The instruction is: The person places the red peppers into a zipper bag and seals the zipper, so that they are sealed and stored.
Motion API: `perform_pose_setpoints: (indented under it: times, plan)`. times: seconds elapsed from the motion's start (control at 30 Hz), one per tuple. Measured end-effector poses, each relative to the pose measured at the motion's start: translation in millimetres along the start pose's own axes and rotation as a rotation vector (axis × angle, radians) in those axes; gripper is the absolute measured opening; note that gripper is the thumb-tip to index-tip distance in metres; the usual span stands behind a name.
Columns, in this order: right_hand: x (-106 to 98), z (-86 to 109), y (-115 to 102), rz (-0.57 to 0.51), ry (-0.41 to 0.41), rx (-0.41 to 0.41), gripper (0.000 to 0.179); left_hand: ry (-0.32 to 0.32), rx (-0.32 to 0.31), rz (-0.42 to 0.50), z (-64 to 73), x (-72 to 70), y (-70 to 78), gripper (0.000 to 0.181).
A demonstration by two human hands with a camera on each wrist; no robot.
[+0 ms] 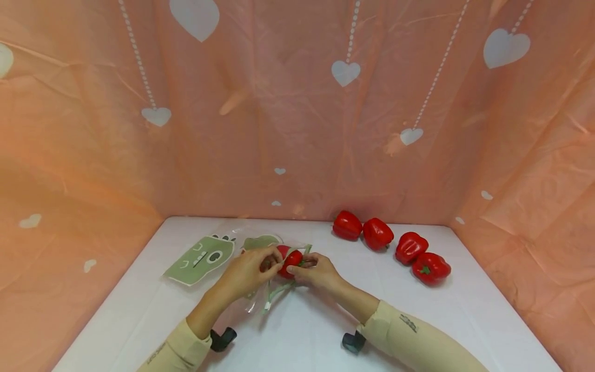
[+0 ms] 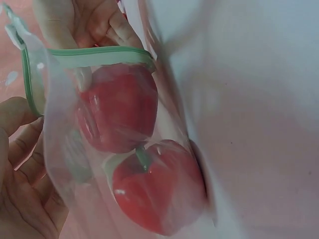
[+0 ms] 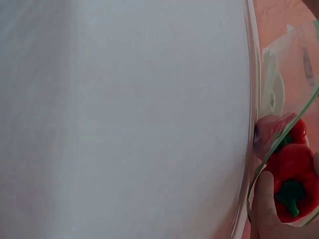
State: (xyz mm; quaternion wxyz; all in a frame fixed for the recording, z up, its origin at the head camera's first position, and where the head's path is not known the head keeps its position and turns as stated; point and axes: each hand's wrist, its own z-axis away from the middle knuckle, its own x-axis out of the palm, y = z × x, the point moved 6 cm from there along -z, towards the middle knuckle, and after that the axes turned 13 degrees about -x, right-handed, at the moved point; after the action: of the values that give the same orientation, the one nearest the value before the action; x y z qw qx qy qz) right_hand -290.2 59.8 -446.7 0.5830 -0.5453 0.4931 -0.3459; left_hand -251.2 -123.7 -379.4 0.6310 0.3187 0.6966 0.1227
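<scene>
My left hand pinches the open mouth of a clear zip bag with green seal strips and a green printed figure. In my right hand is a red bell pepper, gripped between thumb and fingers at the bag's mouth. The right wrist view shows its green stem facing out of the opening, with the thumb along its side. Deeper in the bag lies another red bell pepper, its stem against the first one.
Another clear bag with a green one-eyed monster print lies flat at the left. Toward the back right are several red bell peppers on the white table. An orange curtain with hearts encloses the back and sides.
</scene>
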Motion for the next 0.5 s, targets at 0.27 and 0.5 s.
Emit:
perform_pose_setpoints:
  times: [0.27,0.5]
  plan:
    - [6,-4.1,3,-0.061,-0.007,-0.011,0.058,-0.011,0.011,0.013,-0.7,1.1,-0.6,0.01]
    - [11,-4.8,-3,-0.049,0.004,-0.033,0.055,-0.008,0.03,0.011,-1.2,0.3,-2.0,0.012]
